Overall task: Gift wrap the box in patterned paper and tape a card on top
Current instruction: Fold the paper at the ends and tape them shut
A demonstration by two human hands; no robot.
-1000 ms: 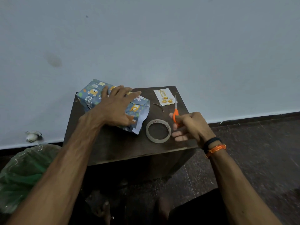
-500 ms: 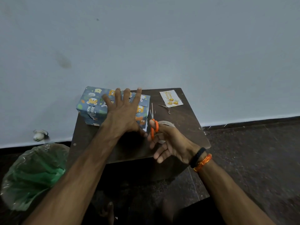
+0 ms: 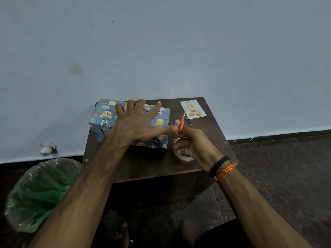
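The box (image 3: 105,117), covered in blue paper with cartoon bears, stands at the back left of a small dark wooden table (image 3: 143,163). My left hand (image 3: 138,122) lies spread flat on top of it, fingers straight, thumb pointing right. Just right of the box, my right hand (image 3: 193,145) grips orange-handled scissors (image 3: 180,125), blades pointing up and away. A roll of clear tape (image 3: 184,158) lies on the table under that hand, partly hidden. A white card with gold balloons (image 3: 193,109) lies at the table's back right corner.
A pale wall rises directly behind the table. A bin lined with a green plastic bag (image 3: 39,192) stands on the dark floor to the left. A small white object (image 3: 47,149) sits at the wall's base. My feet show under the table's front edge.
My right hand lifted the scissors from beside the card and carried them left toward the box. My left hand flattened and spread over the box top, and the loose paper end now lies down.
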